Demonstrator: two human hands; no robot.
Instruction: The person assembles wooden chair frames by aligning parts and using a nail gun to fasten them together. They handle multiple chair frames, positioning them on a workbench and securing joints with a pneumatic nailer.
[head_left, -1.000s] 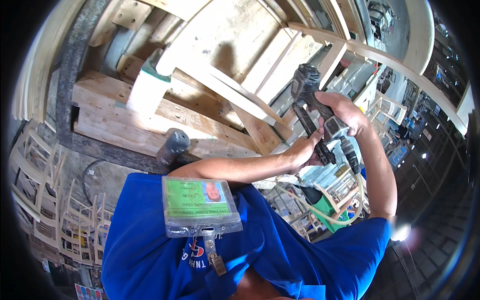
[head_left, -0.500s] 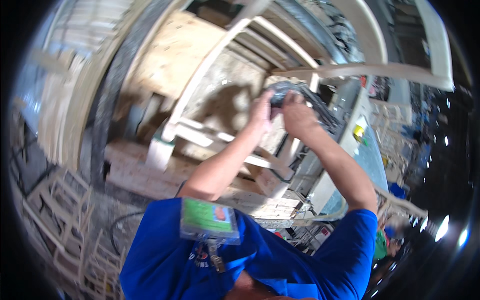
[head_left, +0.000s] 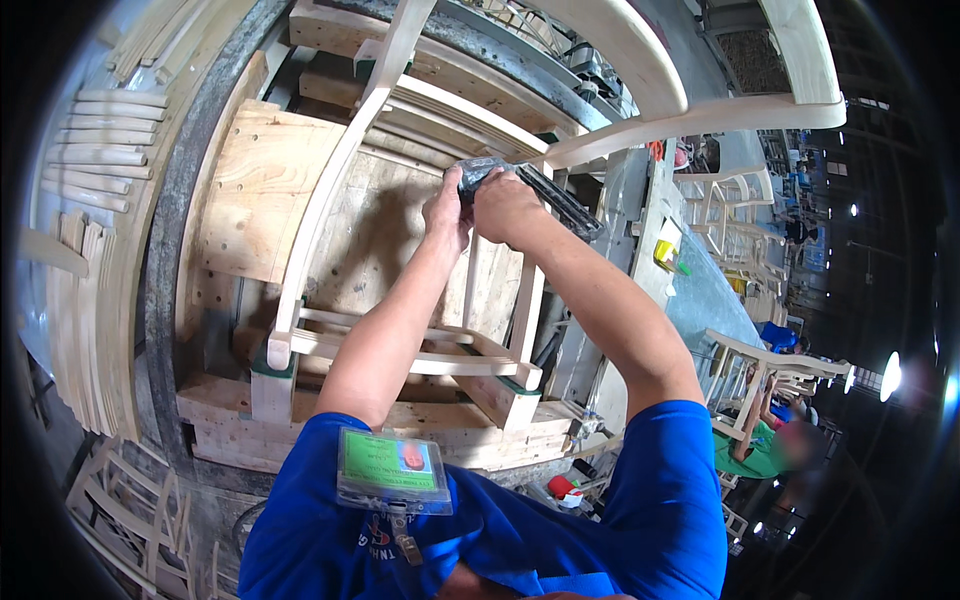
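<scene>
A dark nail gun with a long black magazine is held over the far right corner of a pale wooden chair frame. My right hand is closed around its handle. Against the tool's body rests my left hand, fingers curled and partly hidden. The tool's nose is hidden, so whether it touches the wood I cannot tell. The frame lies on wooden blocks, its curved legs and rails spread below and beyond my hands.
Stacks of wooden strips lie on the left. A plywood board sits beside the frame. A curved chair part sticks out at the upper right. Beyond the bench's right edge are a yellow object and a person in green.
The view has shifted and sharpened, with my hands and the nail gun now further left in it. Both hands stay on the tool.
</scene>
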